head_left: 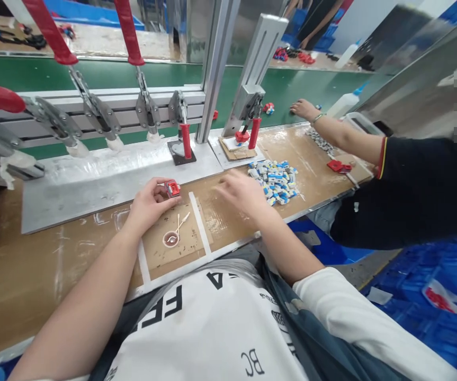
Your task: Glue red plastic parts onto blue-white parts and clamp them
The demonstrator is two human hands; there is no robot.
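Small red part (173, 188), boxy, in left hand (149, 203)

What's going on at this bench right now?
The person's left hand holds a small red piece between thumb and fingers. The right hand is beside a pile of small blue, white and grey pieces; it is blurred, so whether it holds anything is unclear. A small cup sits between the forearms, and red-handled clamps stand behind. At the right, a co-worker's hand reaches toward the green surface.
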